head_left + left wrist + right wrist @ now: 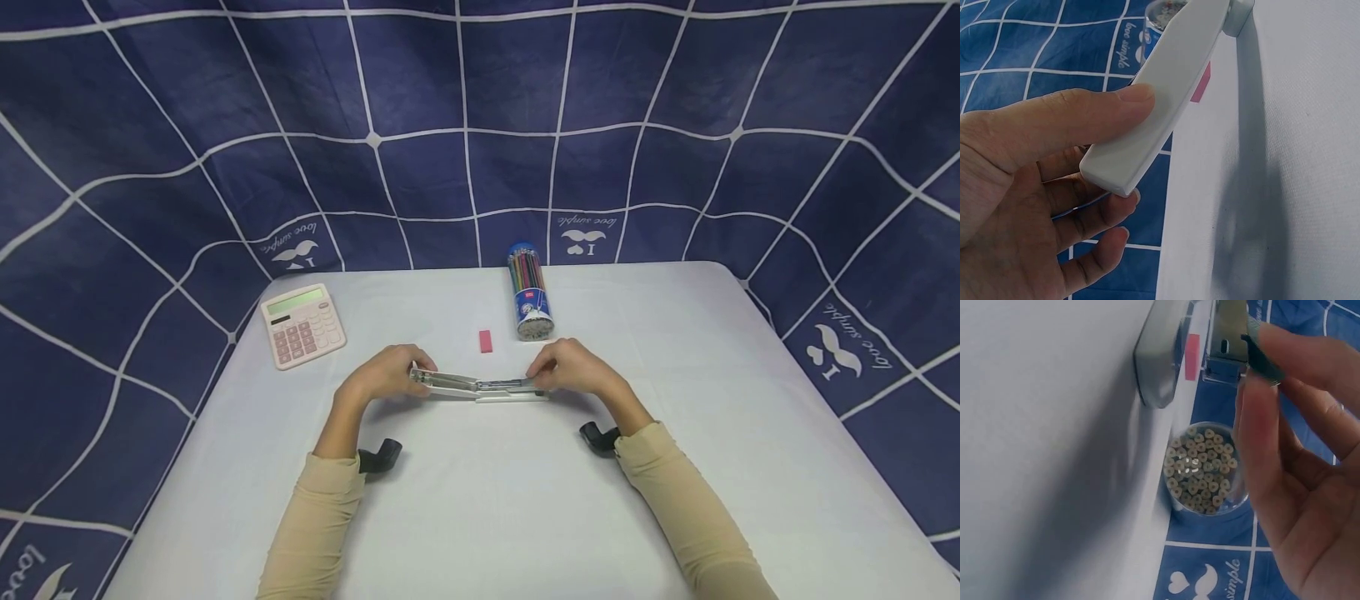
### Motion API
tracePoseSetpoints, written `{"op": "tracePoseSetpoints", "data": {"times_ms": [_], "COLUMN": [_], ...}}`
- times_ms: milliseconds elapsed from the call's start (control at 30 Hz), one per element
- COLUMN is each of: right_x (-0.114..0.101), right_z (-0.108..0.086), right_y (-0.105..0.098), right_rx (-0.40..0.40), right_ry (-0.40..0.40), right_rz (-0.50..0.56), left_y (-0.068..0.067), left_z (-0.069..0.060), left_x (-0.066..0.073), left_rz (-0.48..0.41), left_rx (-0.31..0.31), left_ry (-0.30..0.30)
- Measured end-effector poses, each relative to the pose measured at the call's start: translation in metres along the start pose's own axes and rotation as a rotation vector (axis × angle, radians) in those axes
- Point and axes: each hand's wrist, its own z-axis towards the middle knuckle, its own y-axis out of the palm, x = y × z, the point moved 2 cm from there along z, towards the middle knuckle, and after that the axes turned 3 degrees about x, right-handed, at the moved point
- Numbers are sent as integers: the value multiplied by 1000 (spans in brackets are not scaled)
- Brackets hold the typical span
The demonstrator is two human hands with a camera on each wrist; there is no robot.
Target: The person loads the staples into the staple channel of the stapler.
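Observation:
A white stapler point(453, 384) is opened out flat over the table, its metal inside showing in the head view. My left hand point(390, 372) grips one end of it; in the left wrist view the thumb lies along the white outer cover point(1166, 81), with fingers curled beneath. My right hand point(573, 367) is at the other end. In the right wrist view its thumb and fingertip pinch a small dark, finely ridged strip of staples point(1263, 359), against the metal magazine point(1225, 344). The stapler's base point(1163, 356) is beside it.
Beyond the stapler lies a small pink block point(485, 341). A clear tube of colored pencils point(530, 292) with a blue lid lies behind the right hand. At the far left is a pink calculator point(303, 326). A blue checked curtain point(420, 175) surrounds the white table point(465, 500).

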Motion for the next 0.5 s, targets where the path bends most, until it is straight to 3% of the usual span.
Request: {"op": "tracePoseSetpoints", "data": {"times_ms": [267, 500], "right_x": [2, 5], "right_z": [2, 2], "right_y": [2, 2], "right_rx": [9, -51], "right_ry": [21, 38], "right_rz": [-75, -91], "left_y": [0, 0], "left_z": [0, 0], "left_x": [0, 0], "left_rz": [8, 4], "left_rx": [0, -2], "left_ry": [6, 5]}}
